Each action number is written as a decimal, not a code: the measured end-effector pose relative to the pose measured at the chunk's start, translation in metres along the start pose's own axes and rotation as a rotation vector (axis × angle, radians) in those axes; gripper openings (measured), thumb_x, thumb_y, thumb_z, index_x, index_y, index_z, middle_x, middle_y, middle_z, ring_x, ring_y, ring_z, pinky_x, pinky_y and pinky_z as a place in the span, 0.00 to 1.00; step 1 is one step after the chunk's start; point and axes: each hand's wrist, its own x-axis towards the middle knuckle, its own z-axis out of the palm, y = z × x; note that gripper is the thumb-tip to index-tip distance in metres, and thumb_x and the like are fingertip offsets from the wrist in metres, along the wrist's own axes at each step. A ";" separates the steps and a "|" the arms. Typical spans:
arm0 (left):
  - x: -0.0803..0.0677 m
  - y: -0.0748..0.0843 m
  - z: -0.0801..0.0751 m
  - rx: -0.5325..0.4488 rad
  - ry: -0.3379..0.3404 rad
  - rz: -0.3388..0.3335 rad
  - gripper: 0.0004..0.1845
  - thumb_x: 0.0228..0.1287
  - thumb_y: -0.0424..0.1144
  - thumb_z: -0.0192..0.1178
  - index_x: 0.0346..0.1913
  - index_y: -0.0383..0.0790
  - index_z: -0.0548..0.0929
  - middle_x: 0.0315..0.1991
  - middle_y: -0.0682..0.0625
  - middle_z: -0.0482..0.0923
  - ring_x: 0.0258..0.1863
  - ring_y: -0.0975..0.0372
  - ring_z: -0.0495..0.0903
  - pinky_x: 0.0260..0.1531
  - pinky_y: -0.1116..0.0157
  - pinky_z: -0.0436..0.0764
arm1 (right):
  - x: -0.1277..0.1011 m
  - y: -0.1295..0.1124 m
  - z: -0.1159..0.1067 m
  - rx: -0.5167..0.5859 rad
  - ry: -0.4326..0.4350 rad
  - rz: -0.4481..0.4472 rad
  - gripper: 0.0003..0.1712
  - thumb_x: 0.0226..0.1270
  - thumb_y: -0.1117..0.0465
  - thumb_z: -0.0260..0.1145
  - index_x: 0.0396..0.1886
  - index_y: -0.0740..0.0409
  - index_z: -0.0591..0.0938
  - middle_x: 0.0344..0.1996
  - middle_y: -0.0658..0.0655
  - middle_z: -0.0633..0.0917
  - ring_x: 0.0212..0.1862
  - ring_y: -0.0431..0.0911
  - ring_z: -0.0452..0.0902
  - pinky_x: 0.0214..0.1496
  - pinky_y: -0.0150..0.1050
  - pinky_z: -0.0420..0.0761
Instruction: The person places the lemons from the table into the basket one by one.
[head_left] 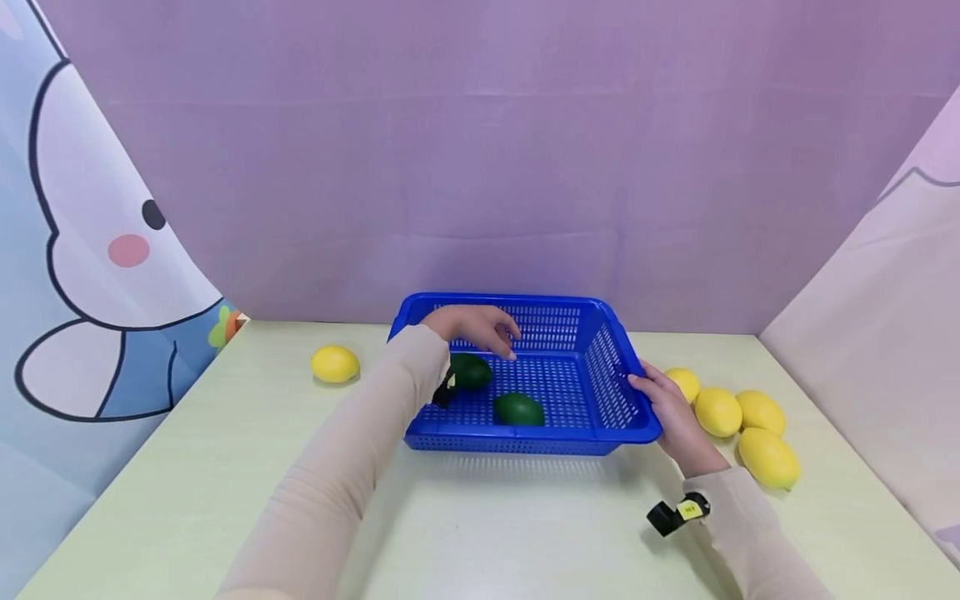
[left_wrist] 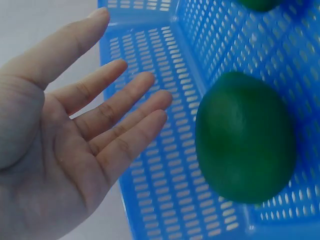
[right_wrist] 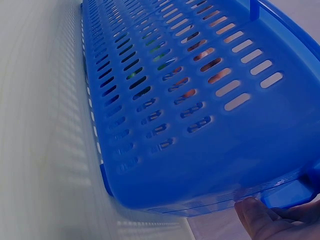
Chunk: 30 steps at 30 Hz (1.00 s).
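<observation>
A blue plastic basket (head_left: 517,442) with slotted walls stands near the back of the table. Two dark green fruits, shaped like limes, lie in it: one lime (head_left: 519,409) near the front wall, another lime (head_left: 472,372) partly behind the left wrist. My left hand (head_left: 480,325) hovers over the basket's left part, holding nothing. In the left wrist view its palm and loosely spread fingers (left_wrist: 135,145) are apart from a large green lime (left_wrist: 245,140). At the basket's right end my right hand (head_left: 671,417) grips the rim; its fingertips (right_wrist: 250,210) show at the basket's edge.
Several yellow lemons (head_left: 768,458) lie grouped on the table right of the basket, close to my right hand. A single lemon (head_left: 334,364) rests to the basket's left. Behind the pale table (head_left: 187,500) hangs a purple cloth (head_left: 480,167).
</observation>
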 end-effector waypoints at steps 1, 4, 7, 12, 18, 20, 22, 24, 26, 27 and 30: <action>-0.002 -0.001 -0.002 0.000 0.012 0.006 0.28 0.63 0.45 0.61 0.64 0.40 0.69 0.61 0.44 0.71 0.57 0.57 0.73 0.54 0.60 0.76 | 0.000 0.000 0.000 -0.002 0.003 -0.004 0.36 0.75 0.54 0.47 0.74 0.61 0.46 0.41 0.46 0.77 0.40 0.37 0.77 0.44 0.34 0.81; -0.008 -0.004 -0.007 0.009 0.045 0.020 0.28 0.64 0.45 0.61 0.64 0.39 0.69 0.60 0.44 0.72 0.57 0.57 0.73 0.55 0.60 0.75 | 0.000 0.000 -0.001 -0.012 0.015 0.001 0.35 0.75 0.54 0.47 0.74 0.61 0.47 0.41 0.46 0.77 0.40 0.37 0.77 0.44 0.34 0.81; -0.017 -0.007 -0.012 0.008 0.076 0.033 0.28 0.64 0.44 0.60 0.64 0.39 0.69 0.60 0.43 0.72 0.58 0.56 0.71 0.58 0.58 0.73 | -0.001 0.000 -0.001 -0.020 0.024 0.016 0.35 0.75 0.54 0.46 0.75 0.59 0.47 0.42 0.47 0.76 0.41 0.38 0.77 0.45 0.34 0.81; -0.028 -0.013 -0.021 -0.024 0.133 0.065 0.28 0.63 0.43 0.61 0.64 0.36 0.70 0.60 0.40 0.72 0.59 0.54 0.70 0.60 0.56 0.69 | -0.002 0.000 -0.003 -0.017 0.029 0.024 0.36 0.75 0.53 0.47 0.75 0.58 0.46 0.43 0.46 0.76 0.42 0.38 0.77 0.45 0.34 0.81; -0.042 -0.021 -0.027 -0.047 0.185 0.108 0.28 0.62 0.40 0.62 0.63 0.32 0.69 0.59 0.37 0.71 0.60 0.51 0.70 0.60 0.55 0.69 | -0.004 0.000 -0.003 -0.014 0.028 0.025 0.35 0.75 0.53 0.46 0.75 0.58 0.46 0.44 0.47 0.76 0.42 0.38 0.77 0.46 0.35 0.81; -0.047 -0.023 -0.029 -0.042 0.192 0.111 0.28 0.62 0.40 0.62 0.62 0.32 0.69 0.59 0.38 0.71 0.60 0.51 0.70 0.60 0.55 0.70 | -0.005 -0.001 -0.002 -0.013 0.029 0.026 0.35 0.75 0.53 0.47 0.75 0.58 0.46 0.45 0.47 0.76 0.42 0.38 0.77 0.46 0.34 0.81; -0.053 -0.023 -0.031 -0.038 0.196 0.119 0.27 0.62 0.39 0.62 0.62 0.33 0.69 0.59 0.38 0.72 0.59 0.51 0.70 0.59 0.55 0.70 | -0.006 -0.001 -0.002 -0.011 0.025 0.023 0.35 0.75 0.53 0.47 0.75 0.58 0.46 0.44 0.46 0.76 0.42 0.37 0.77 0.46 0.34 0.81; -0.059 -0.022 -0.031 -0.033 0.199 0.121 0.26 0.63 0.39 0.61 0.62 0.34 0.70 0.59 0.39 0.72 0.59 0.51 0.70 0.59 0.55 0.71 | -0.006 -0.002 -0.002 -0.005 0.023 0.019 0.36 0.75 0.53 0.47 0.75 0.59 0.46 0.43 0.46 0.76 0.42 0.38 0.77 0.45 0.34 0.81; -0.064 -0.021 -0.032 -0.028 0.202 0.127 0.26 0.63 0.39 0.61 0.62 0.35 0.70 0.59 0.38 0.72 0.59 0.51 0.71 0.58 0.55 0.72 | -0.006 -0.003 -0.002 -0.004 0.019 0.018 0.36 0.75 0.53 0.47 0.75 0.59 0.46 0.43 0.46 0.76 0.42 0.38 0.77 0.45 0.35 0.81; -0.066 -0.021 -0.033 -0.029 0.202 0.131 0.26 0.63 0.38 0.61 0.62 0.34 0.69 0.59 0.38 0.71 0.59 0.50 0.71 0.58 0.55 0.72 | -0.007 -0.003 -0.002 -0.003 0.017 0.018 0.36 0.75 0.53 0.47 0.75 0.59 0.46 0.43 0.46 0.76 0.42 0.38 0.77 0.45 0.35 0.81; -0.072 -0.022 -0.035 -0.039 0.217 0.135 0.26 0.63 0.38 0.61 0.62 0.34 0.70 0.59 0.38 0.71 0.58 0.50 0.72 0.57 0.55 0.73 | -0.008 -0.003 -0.002 -0.001 0.018 0.024 0.36 0.75 0.53 0.47 0.75 0.58 0.46 0.43 0.46 0.76 0.42 0.38 0.77 0.46 0.35 0.81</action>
